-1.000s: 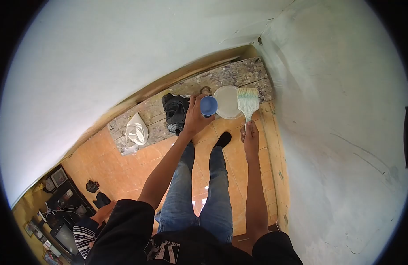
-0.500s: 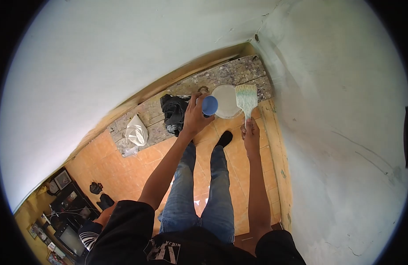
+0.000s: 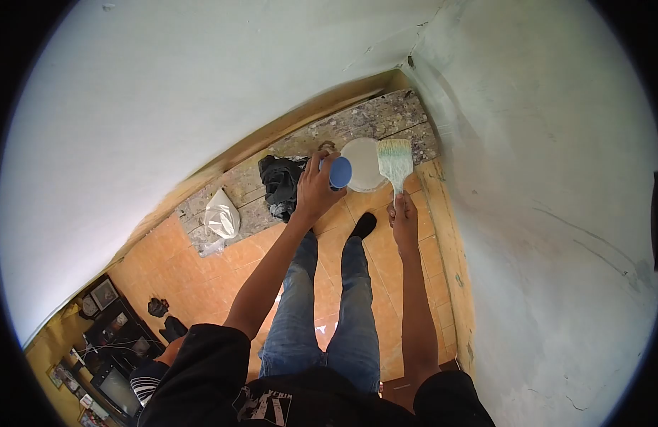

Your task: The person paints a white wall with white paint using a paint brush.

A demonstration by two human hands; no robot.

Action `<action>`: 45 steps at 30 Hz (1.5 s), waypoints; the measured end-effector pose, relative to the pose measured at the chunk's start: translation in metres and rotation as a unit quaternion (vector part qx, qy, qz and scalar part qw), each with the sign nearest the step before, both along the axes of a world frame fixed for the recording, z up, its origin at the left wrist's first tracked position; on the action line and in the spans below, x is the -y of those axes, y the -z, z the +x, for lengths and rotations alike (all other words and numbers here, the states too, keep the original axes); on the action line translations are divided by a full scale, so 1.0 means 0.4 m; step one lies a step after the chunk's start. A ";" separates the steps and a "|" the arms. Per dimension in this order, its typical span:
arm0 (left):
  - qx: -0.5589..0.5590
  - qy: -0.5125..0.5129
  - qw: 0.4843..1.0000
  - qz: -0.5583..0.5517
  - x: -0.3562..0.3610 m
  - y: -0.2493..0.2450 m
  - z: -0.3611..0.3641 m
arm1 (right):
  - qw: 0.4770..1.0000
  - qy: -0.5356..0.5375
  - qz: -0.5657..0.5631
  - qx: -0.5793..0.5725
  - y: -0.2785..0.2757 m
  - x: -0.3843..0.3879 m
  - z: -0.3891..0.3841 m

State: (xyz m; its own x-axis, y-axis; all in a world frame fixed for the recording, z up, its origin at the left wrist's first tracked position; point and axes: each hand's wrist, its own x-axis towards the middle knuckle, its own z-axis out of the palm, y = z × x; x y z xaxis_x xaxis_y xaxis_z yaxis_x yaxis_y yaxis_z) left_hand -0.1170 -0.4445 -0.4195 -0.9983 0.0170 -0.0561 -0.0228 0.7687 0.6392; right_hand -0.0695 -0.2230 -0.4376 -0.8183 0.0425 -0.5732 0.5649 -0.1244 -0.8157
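Observation:
My left hand [image 3: 315,191] is closed around a small blue cup [image 3: 340,172], whose round face is turned up toward me. In my right hand [image 3: 404,217] is the handle of a wide paintbrush [image 3: 395,160], bristles pointing away from me and streaked pale green and white. Between the cup and the brush, farther down, shows a round whitish tub or lid [image 3: 362,153] at the plank's edge; its contents are hard to make out. Just left of my left hand lies a crumpled black cloth or bag [image 3: 278,181].
A paint-spattered wooden plank bench [image 3: 322,132] runs along the wall base, with a silvery-white bag [image 3: 221,213] on it. Pale walls [image 3: 542,178] meet at a corner ahead. Orange tiles [image 3: 201,274] cover the floor. Another person's striped sleeve [image 3: 145,384] and a dark cabinet [image 3: 119,331] show lower left.
The paintbrush has shifted very slightly left and down with my right hand. My left hand keeps the blue cup in nearly the same place.

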 end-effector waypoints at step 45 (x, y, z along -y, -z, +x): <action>-0.033 -0.065 0.982 0.176 0.019 0.069 -0.020 | 0.999 -0.013 -0.012 -0.031 -0.004 0.009 -0.006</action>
